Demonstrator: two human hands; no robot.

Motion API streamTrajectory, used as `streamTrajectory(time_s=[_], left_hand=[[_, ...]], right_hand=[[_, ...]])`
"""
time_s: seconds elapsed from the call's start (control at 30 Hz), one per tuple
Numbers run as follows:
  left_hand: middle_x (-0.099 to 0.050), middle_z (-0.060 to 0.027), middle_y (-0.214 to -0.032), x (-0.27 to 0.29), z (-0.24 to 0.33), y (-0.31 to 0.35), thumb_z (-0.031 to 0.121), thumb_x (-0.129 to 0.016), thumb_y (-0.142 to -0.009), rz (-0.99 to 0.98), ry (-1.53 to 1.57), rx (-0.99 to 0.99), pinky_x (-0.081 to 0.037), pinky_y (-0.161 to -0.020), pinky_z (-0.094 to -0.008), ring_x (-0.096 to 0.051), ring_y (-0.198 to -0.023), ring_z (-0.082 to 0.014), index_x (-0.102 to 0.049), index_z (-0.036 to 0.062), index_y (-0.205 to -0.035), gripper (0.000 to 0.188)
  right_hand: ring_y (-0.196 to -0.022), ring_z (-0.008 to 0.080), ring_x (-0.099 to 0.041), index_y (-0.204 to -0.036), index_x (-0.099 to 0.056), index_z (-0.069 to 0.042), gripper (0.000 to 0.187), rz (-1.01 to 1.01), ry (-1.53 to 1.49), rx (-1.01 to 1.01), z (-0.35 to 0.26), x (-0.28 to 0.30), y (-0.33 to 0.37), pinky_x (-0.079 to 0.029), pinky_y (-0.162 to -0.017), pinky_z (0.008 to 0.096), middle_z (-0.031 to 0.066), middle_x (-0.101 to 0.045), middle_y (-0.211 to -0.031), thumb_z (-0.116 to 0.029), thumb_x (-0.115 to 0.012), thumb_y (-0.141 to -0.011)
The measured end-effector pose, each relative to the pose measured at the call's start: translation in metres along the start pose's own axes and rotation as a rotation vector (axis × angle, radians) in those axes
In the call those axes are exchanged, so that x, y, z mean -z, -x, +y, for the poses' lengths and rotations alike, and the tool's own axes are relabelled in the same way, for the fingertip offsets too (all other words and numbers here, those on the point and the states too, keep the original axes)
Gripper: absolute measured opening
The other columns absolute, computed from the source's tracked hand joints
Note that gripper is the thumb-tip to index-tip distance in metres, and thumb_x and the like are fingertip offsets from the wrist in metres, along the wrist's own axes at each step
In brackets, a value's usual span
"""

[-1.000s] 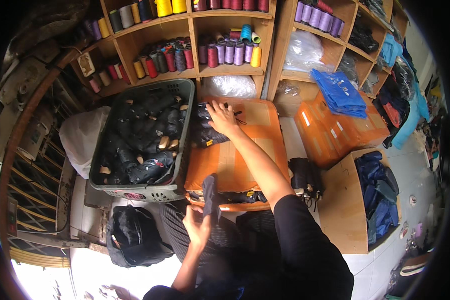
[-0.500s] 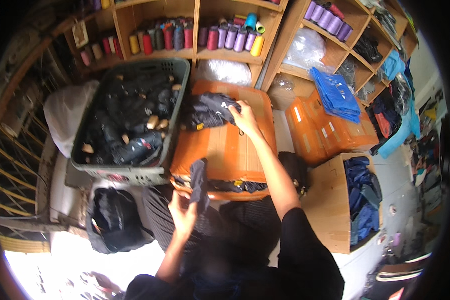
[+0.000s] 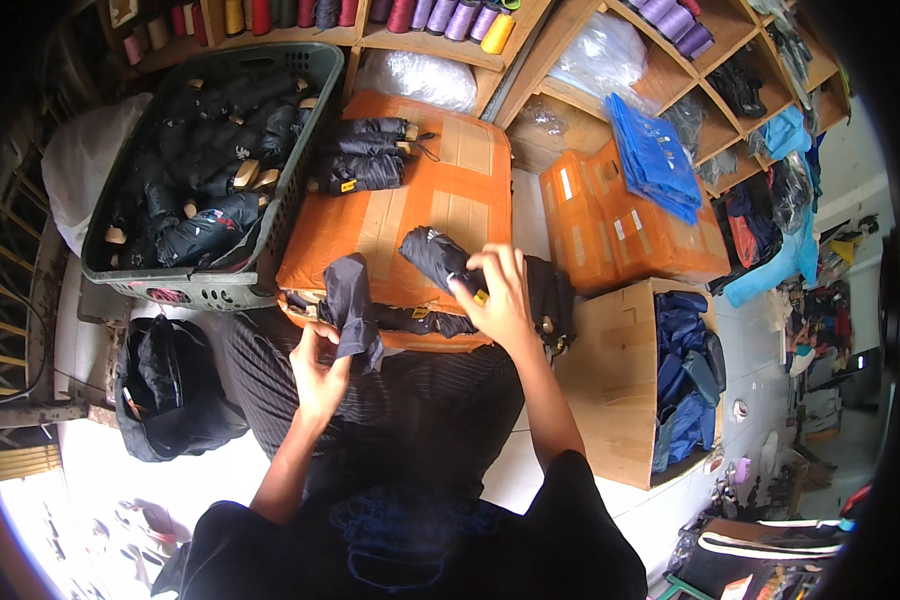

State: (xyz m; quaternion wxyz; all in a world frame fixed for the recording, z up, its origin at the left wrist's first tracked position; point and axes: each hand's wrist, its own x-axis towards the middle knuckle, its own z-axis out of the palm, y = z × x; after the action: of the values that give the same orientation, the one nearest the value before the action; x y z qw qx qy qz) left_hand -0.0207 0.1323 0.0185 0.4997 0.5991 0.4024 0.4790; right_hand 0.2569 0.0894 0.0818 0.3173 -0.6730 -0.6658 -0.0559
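My left hand point(image 3: 320, 380) pinches a limp black fabric sleeve point(image 3: 350, 300), which stands up in front of the tape-covered orange carton point(image 3: 425, 205). In my right hand point(image 3: 502, 305) is a folded black umbrella point(image 3: 433, 255), tilted over the carton's near half, its far end pointing up and left. My fingers and thumb are around its near end, so that end is partly hidden. Farther back on the carton lie more folded umbrellas point(image 3: 365, 170) with light wooden handles. The near side of the carton has a gap with dark items point(image 3: 425, 320) inside.
At left a dark green basket point(image 3: 270, 235) holds many folded umbrellas. A black bag point(image 3: 175, 400) sits below it. On the right are another taped carton point(image 3: 635, 225), a blue plastic package point(image 3: 655, 160) and an open box point(image 3: 605, 400) of blue fabric. Thread spools point(image 3: 460, 20) line the shelves behind.
My right hand has come back from the carton's far part toward me, bringing an umbrella. The left hand still holds the sleeve. The whole view has shifted.
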Motion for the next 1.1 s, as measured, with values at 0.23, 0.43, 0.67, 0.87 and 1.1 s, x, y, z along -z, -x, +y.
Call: streamTrajectory(time_s=[0.23, 0.43, 0.67, 0.87, 1.1], left_hand=[[-0.060, -0.0039, -0.080, -0.004, 0.008, 0.005, -0.004, -0.071, -0.082, 0.008, -0.009, -0.038, -0.047, -0.064, -0.0223, -0.057, -0.069, -0.0068, -0.050, 0.0018, -0.093, 0.024], [-0.060, -0.0032, -0.076, 0.000, 0.004, 0.003, -0.009, -0.063, -0.081, 0.059, -0.067, -0.073, -0.045, -0.059, -0.0220, -0.056, -0.066, -0.0060, -0.052, 0.0007, -0.095, 0.021], [-0.058, -0.0036, -0.078, 0.003, 0.011, -0.044, -0.012, -0.060, -0.081, 0.259, -0.151, -0.166, -0.043, -0.058, -0.0224, -0.055, -0.069, -0.0059, -0.050, 0.0013, -0.096, 0.022], [-0.052, -0.0050, -0.067, -0.007, 0.007, -0.062, -0.004, -0.067, -0.076, 0.257, -0.229, -0.177, -0.044, -0.058, -0.0264, -0.049, -0.058, -0.0102, -0.052, 0.0028, -0.091, 0.022], [-0.055, -0.0074, -0.063, -0.026, 0.012, -0.069, 0.002, -0.074, -0.074, 0.126, -0.367, -0.203, -0.046, -0.056, -0.0337, -0.056, -0.055, -0.0203, -0.057, 0.0054, -0.093, 0.026]], right_hand=[[-0.134, 0.0420, -0.044, -0.152, -0.031, -0.007, 0.088, -0.623, 0.254, -0.424, -0.010, -0.038, -0.048, -0.040, -0.108, 0.0513, 0.0241, -0.045, -0.145, -0.051, -0.070, -0.086], [-0.112, 0.0402, -0.059, -0.141, -0.047, -0.010, 0.058, -0.197, 0.108, 0.012, -0.020, -0.045, -0.006, -0.047, -0.097, 0.0472, 0.0220, -0.056, -0.132, -0.031, -0.068, -0.091], [-0.112, 0.0324, -0.060, -0.125, -0.053, -0.003, 0.055, -0.378, -0.264, -0.333, 0.018, -0.042, -0.053, -0.048, -0.095, 0.0428, 0.0208, -0.060, -0.117, -0.030, -0.076, -0.083], [-0.140, 0.0381, -0.038, -0.146, -0.026, 0.014, 0.104, -0.868, -0.140, -0.411, 0.020, -0.047, -0.065, -0.031, -0.116, 0.0379, 0.0351, -0.038, -0.146, -0.040, -0.079, -0.075], [-0.122, 0.0295, -0.056, -0.145, -0.032, 0.009, 0.096, -0.723, -0.705, -0.604, -0.005, -0.002, -0.039, -0.047, -0.101, 0.0352, 0.0238, -0.053, -0.136, -0.027, -0.084, -0.073]])
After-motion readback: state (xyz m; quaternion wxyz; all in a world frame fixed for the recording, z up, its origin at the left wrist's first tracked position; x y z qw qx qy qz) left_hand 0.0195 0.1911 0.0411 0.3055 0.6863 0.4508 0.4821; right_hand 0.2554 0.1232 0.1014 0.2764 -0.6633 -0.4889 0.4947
